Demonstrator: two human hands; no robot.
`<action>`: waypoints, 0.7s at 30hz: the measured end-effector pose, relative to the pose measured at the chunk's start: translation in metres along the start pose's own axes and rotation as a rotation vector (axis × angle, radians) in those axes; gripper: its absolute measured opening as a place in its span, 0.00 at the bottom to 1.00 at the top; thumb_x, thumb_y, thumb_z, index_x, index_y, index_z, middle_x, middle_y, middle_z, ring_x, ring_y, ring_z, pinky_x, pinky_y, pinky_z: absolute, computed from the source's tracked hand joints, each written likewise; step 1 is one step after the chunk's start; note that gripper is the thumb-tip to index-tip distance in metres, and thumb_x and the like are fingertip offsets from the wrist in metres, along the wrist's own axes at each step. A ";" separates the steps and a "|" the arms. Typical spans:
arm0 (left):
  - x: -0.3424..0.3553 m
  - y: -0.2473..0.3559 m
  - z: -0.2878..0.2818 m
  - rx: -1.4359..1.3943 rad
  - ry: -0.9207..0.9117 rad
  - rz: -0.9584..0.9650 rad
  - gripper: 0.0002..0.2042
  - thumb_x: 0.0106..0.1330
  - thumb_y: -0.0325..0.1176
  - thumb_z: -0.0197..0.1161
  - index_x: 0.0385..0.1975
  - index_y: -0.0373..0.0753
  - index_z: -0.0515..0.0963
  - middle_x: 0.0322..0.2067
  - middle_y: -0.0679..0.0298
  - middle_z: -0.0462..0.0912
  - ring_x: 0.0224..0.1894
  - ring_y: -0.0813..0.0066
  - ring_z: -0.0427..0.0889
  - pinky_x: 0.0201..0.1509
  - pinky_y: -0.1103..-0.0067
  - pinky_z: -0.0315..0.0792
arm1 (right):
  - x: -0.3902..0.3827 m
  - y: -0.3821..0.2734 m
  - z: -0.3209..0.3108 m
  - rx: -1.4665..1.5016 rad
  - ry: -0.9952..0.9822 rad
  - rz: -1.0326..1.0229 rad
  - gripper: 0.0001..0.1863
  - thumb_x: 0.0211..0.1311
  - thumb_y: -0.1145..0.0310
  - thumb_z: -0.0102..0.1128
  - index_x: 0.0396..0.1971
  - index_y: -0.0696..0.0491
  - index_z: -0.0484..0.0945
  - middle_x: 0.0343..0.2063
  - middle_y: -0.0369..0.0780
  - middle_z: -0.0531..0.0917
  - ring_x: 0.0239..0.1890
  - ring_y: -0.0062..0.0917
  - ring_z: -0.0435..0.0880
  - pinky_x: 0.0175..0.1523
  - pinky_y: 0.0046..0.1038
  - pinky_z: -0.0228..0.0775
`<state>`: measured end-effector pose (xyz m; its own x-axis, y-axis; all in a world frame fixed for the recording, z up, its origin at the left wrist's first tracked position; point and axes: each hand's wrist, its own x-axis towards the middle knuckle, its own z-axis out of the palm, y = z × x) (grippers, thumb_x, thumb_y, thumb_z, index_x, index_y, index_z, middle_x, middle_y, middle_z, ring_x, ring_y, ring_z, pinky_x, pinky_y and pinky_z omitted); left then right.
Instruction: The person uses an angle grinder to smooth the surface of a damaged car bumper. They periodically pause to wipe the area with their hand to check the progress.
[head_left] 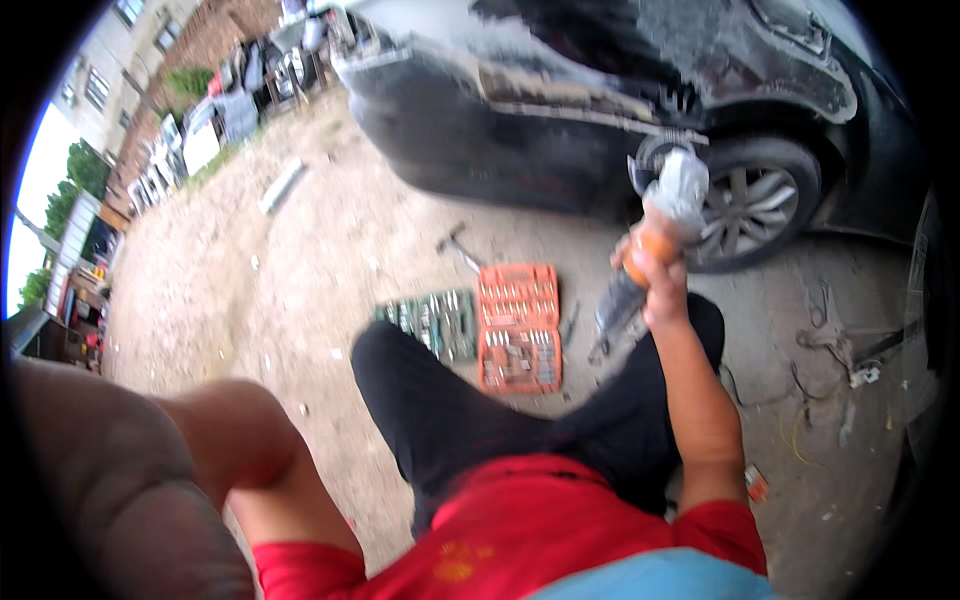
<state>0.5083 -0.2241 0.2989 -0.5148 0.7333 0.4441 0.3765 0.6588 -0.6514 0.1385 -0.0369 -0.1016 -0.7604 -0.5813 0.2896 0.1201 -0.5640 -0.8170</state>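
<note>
My right hand [660, 285] is closed around the orange and grey body of an angle grinder [682, 190]. The tool's disc end points away from me, beside the dark car's [500, 130] lower body and wheel [755, 200]. Whether the disc touches the car I cannot tell. At the lower left my left hand [110, 480] is raised very close to the camera, large and blurred. Its fingers are too smeared to read, and nothing held shows there. Between my knees lie an open orange socket set case [520, 325] and a green tool case [440, 320], partly behind my left knee.
A hammer [458, 245] lies beyond the cases. To the right are metal tools [830, 335], cables [800, 420] and a small orange packet [757, 485] on the ground. Scrap parts [240, 110] are piled at the far left, and a pale strip [283, 187] lies nearer.
</note>
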 end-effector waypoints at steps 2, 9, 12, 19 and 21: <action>0.028 -0.012 -0.013 0.042 -0.042 0.036 0.16 0.77 0.36 0.67 0.55 0.31 0.80 0.43 0.54 0.83 0.41 0.67 0.79 0.44 0.73 0.74 | -0.012 0.010 -0.024 0.029 0.056 0.034 0.26 0.62 0.68 0.70 0.61 0.52 0.78 0.40 0.36 0.81 0.39 0.28 0.84 0.48 0.37 0.82; 0.009 0.053 -0.109 0.432 0.174 -0.079 0.17 0.75 0.36 0.69 0.56 0.31 0.80 0.44 0.54 0.83 0.42 0.67 0.79 0.44 0.73 0.74 | -0.058 -0.051 -0.006 -0.022 0.026 -0.075 0.23 0.55 0.66 0.72 0.50 0.54 0.77 0.35 0.37 0.80 0.36 0.26 0.83 0.47 0.35 0.82; 0.004 0.033 -0.085 0.405 0.124 -0.017 0.18 0.74 0.36 0.70 0.56 0.31 0.80 0.44 0.54 0.83 0.42 0.67 0.79 0.44 0.73 0.74 | -0.047 -0.042 -0.007 0.009 0.081 -0.152 0.20 0.53 0.64 0.72 0.45 0.54 0.77 0.34 0.37 0.80 0.36 0.26 0.84 0.48 0.34 0.81; -0.036 -0.010 -0.029 0.220 -0.140 -0.096 0.19 0.73 0.36 0.72 0.57 0.31 0.79 0.45 0.54 0.83 0.43 0.67 0.79 0.45 0.73 0.74 | -0.002 0.032 0.028 -0.109 0.003 0.072 0.28 0.51 0.62 0.73 0.50 0.58 0.76 0.36 0.42 0.83 0.36 0.29 0.85 0.47 0.35 0.83; -0.041 -0.013 -0.016 0.245 -0.103 -0.063 0.20 0.72 0.36 0.72 0.57 0.31 0.79 0.45 0.54 0.83 0.43 0.67 0.79 0.45 0.73 0.74 | -0.001 0.026 0.015 -0.147 0.027 0.007 0.30 0.49 0.60 0.71 0.52 0.58 0.75 0.34 0.42 0.81 0.34 0.30 0.84 0.44 0.35 0.81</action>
<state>0.5368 -0.2602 0.2984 -0.6115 0.6628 0.4321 0.1500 0.6334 -0.7592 0.1518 -0.0602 -0.1160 -0.7773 -0.5676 0.2715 0.0322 -0.4668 -0.8838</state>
